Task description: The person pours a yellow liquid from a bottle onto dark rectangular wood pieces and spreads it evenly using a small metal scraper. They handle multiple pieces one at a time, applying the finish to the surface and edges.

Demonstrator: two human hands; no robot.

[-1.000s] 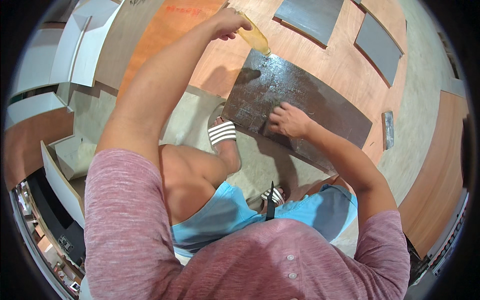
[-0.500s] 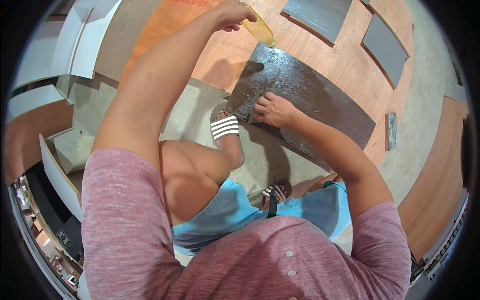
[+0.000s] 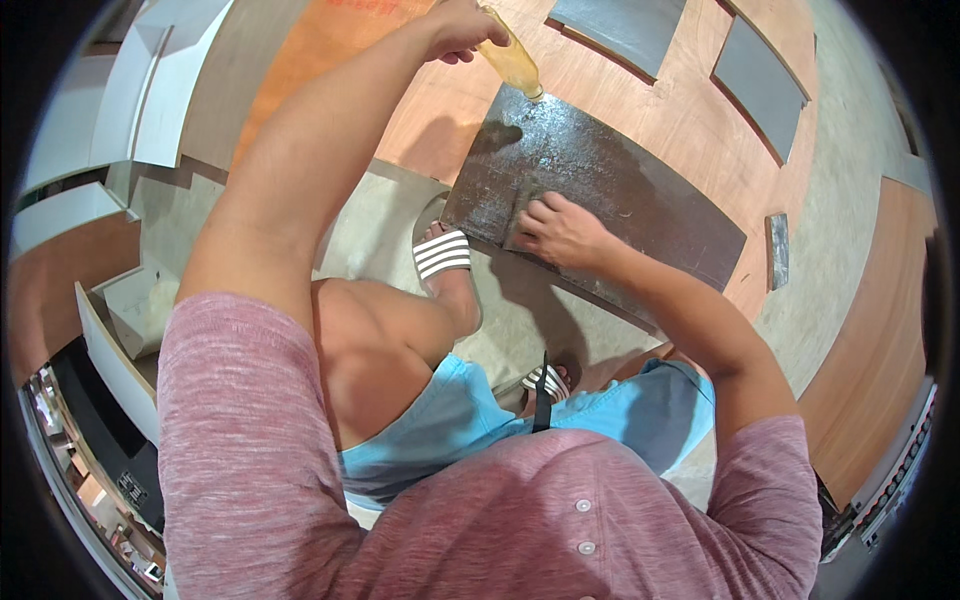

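My left hand [image 3: 464,30] is wrapped round a yellowish squeeze bottle [image 3: 513,66], tilted with its mouth down over the far left corner of a dark brown board [image 3: 655,205]. A wet, shiny film covers the left part of that board. Close to the board's near edge, my right hand [image 3: 565,230] is closed on a thin, flat spreader [image 3: 521,208] pressed against the surface. My fingers hide much of the spreader.
The board lies on a large plywood sheet [image 3: 590,75]. Grey panels [image 3: 625,32] rest beyond it, and a short grey strip [image 3: 777,250] sits at the right. White panels [image 3: 185,90] stand at left. My sandalled foot [image 3: 442,250] is near the board's left corner.
My right hand has shifted slightly with the spreader near the board's near edge. The bottle stays tilted over the far corner. The whole view has moved a little.
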